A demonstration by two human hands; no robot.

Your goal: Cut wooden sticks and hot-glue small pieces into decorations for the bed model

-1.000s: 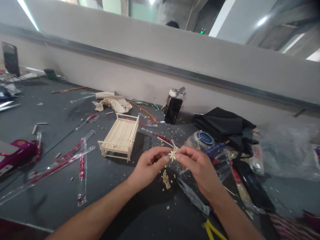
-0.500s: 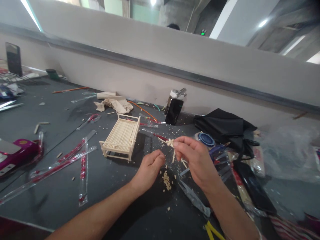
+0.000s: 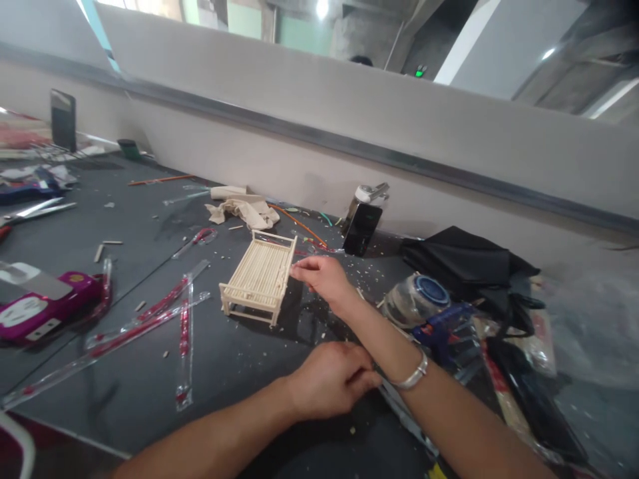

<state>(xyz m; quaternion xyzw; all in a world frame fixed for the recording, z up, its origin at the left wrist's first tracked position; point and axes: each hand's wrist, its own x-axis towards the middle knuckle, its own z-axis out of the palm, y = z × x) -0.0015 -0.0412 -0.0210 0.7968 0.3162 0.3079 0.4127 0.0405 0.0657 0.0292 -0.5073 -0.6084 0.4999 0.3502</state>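
A miniature bed [image 3: 259, 269] built of pale wooden sticks stands on the dark table, slatted top up. My right hand [image 3: 322, 279] reaches across to its right side, thumb and fingertips pinched together at the side rail. Whatever is between those fingertips is too small to make out. Nearer to me, my left hand [image 3: 334, 382] is closed low over the table, below my right forearm. Its fingertips point right and down, and what they hold, if anything, is hidden.
A clear jar with a blue lid [image 3: 417, 299] and a blue glue gun [image 3: 444, 332] lie to the right. A phone [image 3: 363, 229] leans at the back. Red-filled plastic sleeves [image 3: 184, 346] and a purple power strip [image 3: 54, 303] are at left. A black bag [image 3: 469, 259] sits behind.
My right hand, which held a small star-like cluster of stick pieces, has moved left to the bed's side. My left hand has moved right and nearer to me. The view has shifted slightly.
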